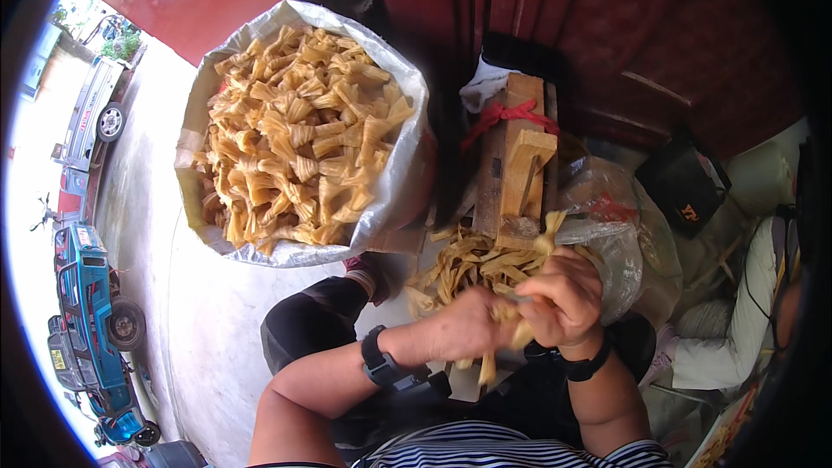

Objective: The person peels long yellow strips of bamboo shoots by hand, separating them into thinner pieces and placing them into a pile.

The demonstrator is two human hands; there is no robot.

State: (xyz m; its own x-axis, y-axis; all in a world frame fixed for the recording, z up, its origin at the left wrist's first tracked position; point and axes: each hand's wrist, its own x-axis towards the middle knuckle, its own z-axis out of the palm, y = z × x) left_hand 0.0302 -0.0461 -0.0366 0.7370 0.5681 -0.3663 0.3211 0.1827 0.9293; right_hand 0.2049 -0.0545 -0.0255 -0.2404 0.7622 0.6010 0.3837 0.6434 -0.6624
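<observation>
My left hand (465, 328) and my right hand (565, 296) are close together over my lap, both gripping a yellowish, flat dried strip (522, 334). The strip is blurred, and part of it is hidden by the fingers. A knotted end (551, 227) of similar material sticks up above my right hand. Just beyond the hands lies a loose heap of flat strips (478, 263), up against a wooden fixture (520, 162) with a red cloth tie (520, 112) around it. To the left stands a white woven sack (406, 71) filled with knotted strip bundles (299, 136).
A clear plastic bag (604, 247) lies right of the fixture, with a black box (686, 182) past it. A red door (617, 26) rises behind. On the far left, a blue three-wheeled vehicle (84, 299) and a white vehicle (91, 117) stand on the concrete floor (201, 338).
</observation>
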